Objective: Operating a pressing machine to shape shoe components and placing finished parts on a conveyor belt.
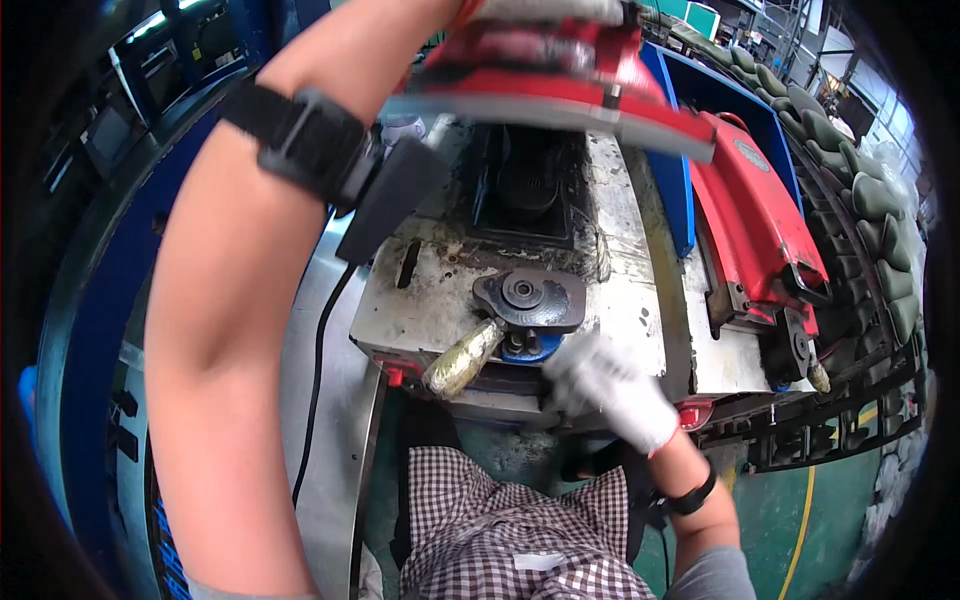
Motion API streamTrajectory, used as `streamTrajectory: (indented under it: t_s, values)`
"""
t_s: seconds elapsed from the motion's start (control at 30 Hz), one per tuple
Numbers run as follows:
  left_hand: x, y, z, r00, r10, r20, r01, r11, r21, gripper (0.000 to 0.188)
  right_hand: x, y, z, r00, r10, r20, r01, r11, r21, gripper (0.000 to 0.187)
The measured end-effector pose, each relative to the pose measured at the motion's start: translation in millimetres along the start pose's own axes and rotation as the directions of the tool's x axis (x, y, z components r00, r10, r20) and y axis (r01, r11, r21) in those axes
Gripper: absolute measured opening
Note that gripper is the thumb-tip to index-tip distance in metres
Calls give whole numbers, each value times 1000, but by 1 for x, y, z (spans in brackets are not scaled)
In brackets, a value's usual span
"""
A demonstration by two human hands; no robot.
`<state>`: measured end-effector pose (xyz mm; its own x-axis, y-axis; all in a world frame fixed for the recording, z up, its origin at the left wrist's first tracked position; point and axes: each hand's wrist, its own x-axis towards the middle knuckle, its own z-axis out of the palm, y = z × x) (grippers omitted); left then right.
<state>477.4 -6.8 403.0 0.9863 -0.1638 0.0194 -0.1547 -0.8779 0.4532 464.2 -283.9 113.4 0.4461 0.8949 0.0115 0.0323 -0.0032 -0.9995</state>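
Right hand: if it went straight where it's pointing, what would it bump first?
Probably the blue bracket under the dark metal plate; the right hand is blurred, so depth is unclear.

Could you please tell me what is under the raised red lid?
A black recess with a dark, rounded piece inside shows below the red lid, in a stained plate. The lid covers the recess's far end, so I cannot tell what is there.

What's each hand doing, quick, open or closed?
Left hand: at the red cover, partly cut off; grip cannot be told.
Right hand: blurred, near the dark metal plate; open or closed cannot be told.
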Motion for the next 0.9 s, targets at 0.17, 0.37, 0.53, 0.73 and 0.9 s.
streamTrajectory:
  t_s: [0.17, 0.37, 0.53, 0.73, 0.9]
  values:
    - [2, -29, 92, 990, -136, 45, 137, 990, -27, 44, 0, 64, 53, 958, 41, 283, -193, 823, 534, 52]
    - [-17, -73, 180, 994, -26, -105, 55, 958, 283, 49, 40, 60, 107, 931, -140, 337, -256, 407, 877, 66]
    - [-15, -56, 177, 986, -95, -134, 125, 963, 239, 52, 52, 46, 103, 926, -182, 331, -308, 141, 941, 54]
    - [-15, -60, 189, 983, -87, -159, 126, 958, 256, 51, -11, 29, 22, 971, 19, 237, -238, 87, 967, 61]
    - [-16, -42, 202, 886, -231, -403, 210, 973, -94, 37, -95, 5, -91, 945, -66, -322, 106, 988, 109, 46]
